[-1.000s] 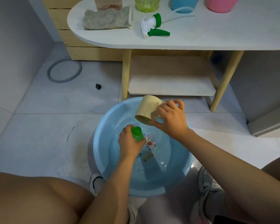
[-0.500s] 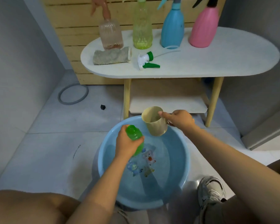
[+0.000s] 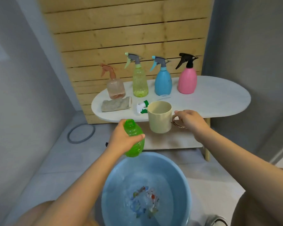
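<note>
L hand point(image 3: 121, 141) is wrapped round the green bottle point(image 3: 135, 148). It has no cap on and the neck tilts up & a bit left. It's held in the air just over the far rim of the blue basin point(image 3: 114, 185). R hand point(image 3: 189, 119) grips the beige cup point(image 3: 160, 119) by its handle. The cup is upright, up in front of the bench point(image 3: 211, 98) edge, just right of the bottle, not touching it afaict. The basin sits on the floor btw the person's knees, w/ a colourful print on its bottom. At the back of the bench are 4 in a row: peach sprayer point(image 3: 116, 89), yellow-green sprayer point(image 3: 140, 85), blue sprayer point(image 3: 163, 84), pink sprayer point(image 3: 187, 82). In front of those are a grey cloth point(image 3: 116, 104) and a loose green/white spray head point(image 3: 142, 108), partly hidden behind the cup. A grey ring point(image 3: 81, 132) lies on the floor left of the bench.
</note>
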### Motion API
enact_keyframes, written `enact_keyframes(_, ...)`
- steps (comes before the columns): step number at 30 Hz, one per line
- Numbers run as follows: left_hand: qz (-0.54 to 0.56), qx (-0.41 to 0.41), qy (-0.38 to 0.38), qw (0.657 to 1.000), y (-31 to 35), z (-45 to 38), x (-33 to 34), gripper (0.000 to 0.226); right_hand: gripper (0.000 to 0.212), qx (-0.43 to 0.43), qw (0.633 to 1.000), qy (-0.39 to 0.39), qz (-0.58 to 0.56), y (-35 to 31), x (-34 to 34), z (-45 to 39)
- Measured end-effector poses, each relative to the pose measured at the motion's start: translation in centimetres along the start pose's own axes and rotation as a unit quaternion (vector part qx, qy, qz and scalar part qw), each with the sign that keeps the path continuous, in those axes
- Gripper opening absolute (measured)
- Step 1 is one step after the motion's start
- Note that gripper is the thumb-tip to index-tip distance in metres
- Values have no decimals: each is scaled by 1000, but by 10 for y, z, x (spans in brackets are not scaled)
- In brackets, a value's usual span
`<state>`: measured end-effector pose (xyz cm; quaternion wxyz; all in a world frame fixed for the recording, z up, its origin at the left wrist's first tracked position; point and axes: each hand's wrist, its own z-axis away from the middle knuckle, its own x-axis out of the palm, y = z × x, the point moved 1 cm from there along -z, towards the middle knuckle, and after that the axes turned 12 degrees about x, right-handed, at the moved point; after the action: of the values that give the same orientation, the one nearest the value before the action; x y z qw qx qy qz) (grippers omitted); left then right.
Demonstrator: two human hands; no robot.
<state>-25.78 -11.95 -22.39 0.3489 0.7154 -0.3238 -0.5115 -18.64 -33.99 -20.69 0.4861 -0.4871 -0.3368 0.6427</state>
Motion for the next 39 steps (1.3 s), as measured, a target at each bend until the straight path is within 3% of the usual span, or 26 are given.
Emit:
enact_keyframes(6,-21,35,-8,999,40,-46,9,55,30,-37,993,104,45,-25,-32,-25)
enact_keyframes(14,10,46,-17,999,63,-103,51,65,28,45,980,185,64,-17,-51,-76)
enact_keyframes(24,32,42,-26,998,70,-149,97,50,35,104,959,239,113,-14,-75,-107)
enact_keyframes(29,33,30,-37,998,66,-163,113,56,31,117,961,205,141,-3,-92,-118)
enact_keyframes(33,28,35,-38,998,64,-168,120,59,20,51,951,254,171,1,-93,-117)
enact_keyframes(36,20,35,-35,999,64,-170,124,58,28,-44,929,308,200,-4,-91,-107)
enact_keyframes(39,28,29,-37,999,63,-171,128,58,23,-146,922,294,203,-8,-81,-102)
